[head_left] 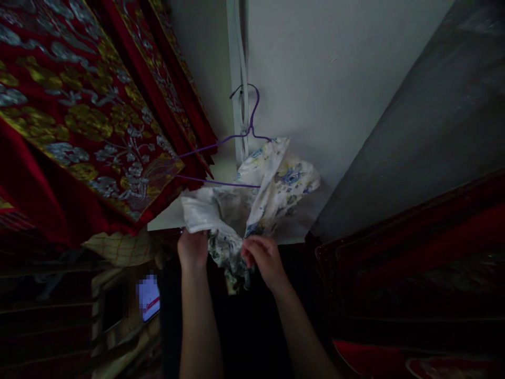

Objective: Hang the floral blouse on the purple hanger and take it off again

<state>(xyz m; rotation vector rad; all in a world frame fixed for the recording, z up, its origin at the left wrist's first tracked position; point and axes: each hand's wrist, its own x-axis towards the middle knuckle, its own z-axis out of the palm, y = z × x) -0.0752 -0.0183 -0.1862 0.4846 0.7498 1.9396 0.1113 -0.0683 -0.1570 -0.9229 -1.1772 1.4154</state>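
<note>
A white shirt with blue and yellow flowers point(272, 195) hangs half on a purple wire hanger point(232, 138). One shoulder of the hanger sits inside the garment; its left end is bare. My left hand point(192, 248) grips the shirt's left part from below, its fingers mostly hidden by the cloth. At the front edge, lower middle, my right hand point(262, 258) pinches the fabric with thumb and fingers. The hanger's hook lies by a pale strap point(243, 63) running down the wall.
Red cloth with gold and silver embroidery point(87, 121) hangs at the left, close to the hanger's bare end. A pale wall point(335, 63) stands behind the shirt. Lower left, a lit screen point(150, 297) shows beside a wooden frame. Dark red items point(426, 237) are at the right.
</note>
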